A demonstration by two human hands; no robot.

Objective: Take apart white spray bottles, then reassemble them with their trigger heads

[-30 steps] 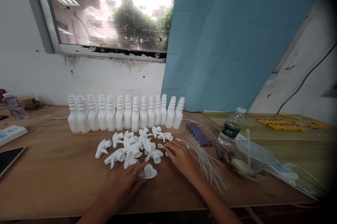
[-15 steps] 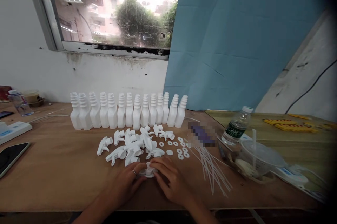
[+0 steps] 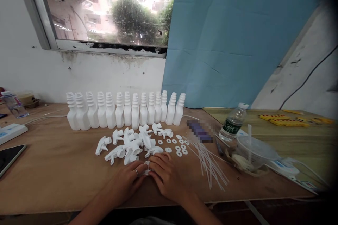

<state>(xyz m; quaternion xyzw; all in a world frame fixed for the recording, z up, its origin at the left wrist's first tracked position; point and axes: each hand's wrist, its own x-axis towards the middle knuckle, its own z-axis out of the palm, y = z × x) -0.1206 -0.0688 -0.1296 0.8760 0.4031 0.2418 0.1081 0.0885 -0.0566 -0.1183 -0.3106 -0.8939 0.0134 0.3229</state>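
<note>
At the near side of the table, my left hand (image 3: 130,177), with a ring on one finger, and my right hand (image 3: 167,175) meet around a white spray head (image 3: 147,169). Fingers of both hands close on it from either side and cover most of it. Just beyond my fingers lies a loose heap of white trigger spray heads (image 3: 132,144). Small white washers (image 3: 168,150) with centre holes are scattered right of the heap. Further right, thin white dip tubes (image 3: 208,163) lie in a fanned bundle.
White bottles (image 3: 119,112) stand in a row by the wall. On the right are a water bottle (image 3: 231,124), a clear plastic bowl (image 3: 256,147) with a straw, and a blurred purple item (image 3: 200,131). A phone (image 3: 10,158) and power strip (image 3: 12,133) lie left.
My fingers have closed in further over the white spray head, so less of it shows. The camera view has shifted slightly; the things on the table stay in place.
</note>
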